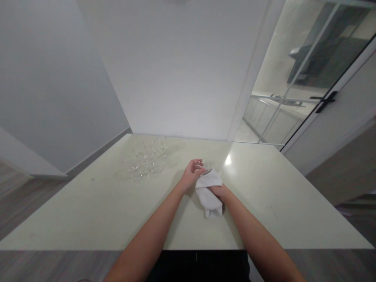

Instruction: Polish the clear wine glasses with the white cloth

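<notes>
Over the middle of the pale table [88, 219], my left hand [192, 173] curls its fingers around a small clear glass [205, 169]. My right hand [219, 192] grips a white cloth [209, 192] that is wrapped against the glass and hangs down toward the tabletop. The glass is mostly hidden by the cloth and my fingers.
A cluster of several clear glasses [147, 160] stands on the table at the back left. White walls meet behind the table. A glass door [296, 78] with a black handle [324, 101] is at the right. Wood floor shows on both sides.
</notes>
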A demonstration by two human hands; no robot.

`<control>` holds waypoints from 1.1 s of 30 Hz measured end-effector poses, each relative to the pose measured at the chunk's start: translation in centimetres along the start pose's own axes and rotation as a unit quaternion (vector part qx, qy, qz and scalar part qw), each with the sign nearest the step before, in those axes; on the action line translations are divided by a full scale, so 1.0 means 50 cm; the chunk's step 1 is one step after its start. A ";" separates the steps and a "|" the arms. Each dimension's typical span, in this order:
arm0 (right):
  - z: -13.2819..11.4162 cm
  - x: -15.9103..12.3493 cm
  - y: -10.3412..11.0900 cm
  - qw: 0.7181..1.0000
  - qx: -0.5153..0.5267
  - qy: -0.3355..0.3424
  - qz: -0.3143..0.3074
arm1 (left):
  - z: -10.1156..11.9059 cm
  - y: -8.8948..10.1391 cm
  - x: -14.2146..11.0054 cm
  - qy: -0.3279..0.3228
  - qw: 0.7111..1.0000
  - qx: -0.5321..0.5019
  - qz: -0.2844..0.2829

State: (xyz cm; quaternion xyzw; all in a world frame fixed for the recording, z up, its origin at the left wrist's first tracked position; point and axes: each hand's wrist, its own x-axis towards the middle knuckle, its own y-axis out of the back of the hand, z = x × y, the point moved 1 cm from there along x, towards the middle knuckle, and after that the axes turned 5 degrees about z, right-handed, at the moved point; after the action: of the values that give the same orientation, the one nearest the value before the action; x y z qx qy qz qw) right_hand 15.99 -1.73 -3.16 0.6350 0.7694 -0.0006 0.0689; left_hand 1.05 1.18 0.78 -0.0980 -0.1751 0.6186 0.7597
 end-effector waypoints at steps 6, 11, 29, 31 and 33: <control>0.002 0.000 0.012 0.992 -0.054 0.100 0.060 | -0.009 -0.001 0.003 0.002 0.998 -0.037 -0.043; -0.003 -0.003 0.012 0.991 -0.054 0.106 0.052 | -0.003 -0.002 0.002 -0.010 0.999 0.030 0.006; -0.010 -0.012 0.002 0.987 -0.047 0.147 0.037 | 0.002 -0.001 -0.006 -0.050 0.998 -0.014 -0.046; -0.003 -0.010 0.001 0.988 -0.043 0.142 0.033 | 0.002 -0.003 -0.004 -0.046 0.999 0.015 -0.021; 0.006 -0.006 0.001 0.990 -0.025 0.128 0.045 | 0.003 -0.002 -0.002 -0.031 0.999 0.006 -0.013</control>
State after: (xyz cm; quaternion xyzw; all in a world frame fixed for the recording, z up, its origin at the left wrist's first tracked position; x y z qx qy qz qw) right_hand 16.12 -2.03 -3.41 0.6619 0.7424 0.1027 -0.0141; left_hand 1.08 1.05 0.94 -0.0722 -0.1957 0.6128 0.7622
